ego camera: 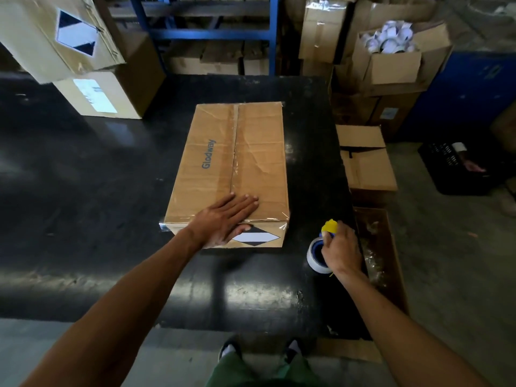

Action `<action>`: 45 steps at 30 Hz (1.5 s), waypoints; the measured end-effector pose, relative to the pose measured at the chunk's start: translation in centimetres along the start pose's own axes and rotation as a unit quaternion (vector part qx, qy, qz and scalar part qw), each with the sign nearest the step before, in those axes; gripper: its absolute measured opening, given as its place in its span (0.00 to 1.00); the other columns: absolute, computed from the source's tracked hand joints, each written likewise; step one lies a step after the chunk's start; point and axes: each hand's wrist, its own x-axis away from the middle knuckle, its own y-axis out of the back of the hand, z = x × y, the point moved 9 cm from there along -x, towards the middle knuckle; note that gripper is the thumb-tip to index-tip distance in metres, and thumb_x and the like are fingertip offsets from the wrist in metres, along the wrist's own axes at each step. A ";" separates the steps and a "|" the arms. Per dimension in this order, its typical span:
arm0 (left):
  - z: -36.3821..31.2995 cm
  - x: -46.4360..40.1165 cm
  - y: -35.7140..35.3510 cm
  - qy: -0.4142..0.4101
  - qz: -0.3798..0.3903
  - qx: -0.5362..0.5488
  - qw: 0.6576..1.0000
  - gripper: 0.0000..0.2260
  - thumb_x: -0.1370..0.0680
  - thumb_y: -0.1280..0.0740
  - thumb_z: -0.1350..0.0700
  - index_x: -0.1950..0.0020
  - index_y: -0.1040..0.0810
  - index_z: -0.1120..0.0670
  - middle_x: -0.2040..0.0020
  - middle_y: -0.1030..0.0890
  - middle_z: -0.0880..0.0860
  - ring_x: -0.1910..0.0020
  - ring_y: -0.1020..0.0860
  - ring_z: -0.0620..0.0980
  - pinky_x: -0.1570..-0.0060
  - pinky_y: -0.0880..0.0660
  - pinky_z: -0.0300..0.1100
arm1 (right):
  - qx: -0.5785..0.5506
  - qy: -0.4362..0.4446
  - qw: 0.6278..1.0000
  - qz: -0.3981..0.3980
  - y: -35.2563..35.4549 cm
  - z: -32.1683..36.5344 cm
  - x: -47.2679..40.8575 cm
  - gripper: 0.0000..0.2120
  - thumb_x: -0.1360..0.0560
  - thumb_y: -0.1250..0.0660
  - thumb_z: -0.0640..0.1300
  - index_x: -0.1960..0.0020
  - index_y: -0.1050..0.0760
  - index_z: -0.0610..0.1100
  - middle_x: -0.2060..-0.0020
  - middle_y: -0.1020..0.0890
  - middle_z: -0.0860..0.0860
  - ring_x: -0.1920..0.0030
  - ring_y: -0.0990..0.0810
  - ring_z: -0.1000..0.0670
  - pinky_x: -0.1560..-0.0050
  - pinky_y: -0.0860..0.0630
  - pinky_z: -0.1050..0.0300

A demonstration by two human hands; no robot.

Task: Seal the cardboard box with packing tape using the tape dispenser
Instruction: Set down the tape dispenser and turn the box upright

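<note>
Left hand (223, 222) flat, fingers (245, 201) spread on taped box (231, 163); right hand (339, 251) fingers closed around dispenser (318, 254), right of box on surface (83, 191).

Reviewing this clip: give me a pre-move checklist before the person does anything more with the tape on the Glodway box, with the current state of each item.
1. Cardboard box flaps closed flat: ok.
2. Tape along the centre seam: ok, a clear strip runs its length.
3. Tape over the near edge: ok, clear film wraps onto the front face; a loose tab sticks out at the left corner.
4. Left hand steadying the box: ok, palm flat on the near end.
5. Tape dispenser in the right hand: ok, held beside the box above the table.
6. Tape cut free from the box: cannot tell.
</note>
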 end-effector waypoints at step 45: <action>8.8 8.9 -1.4 0.114 0.124 0.021 0.986 0.34 0.18 0.59 0.35 0.18 0.48 0.55 0.19 0.47 0.57 0.20 0.48 0.59 0.25 0.43 0.64 | 0.116 0.368 0.922 -0.020 -3.2 19.8 7.6 0.28 0.18 0.50 0.58 0.28 0.29 0.41 0.29 0.27 0.43 0.28 0.32 0.38 0.31 0.33 0.34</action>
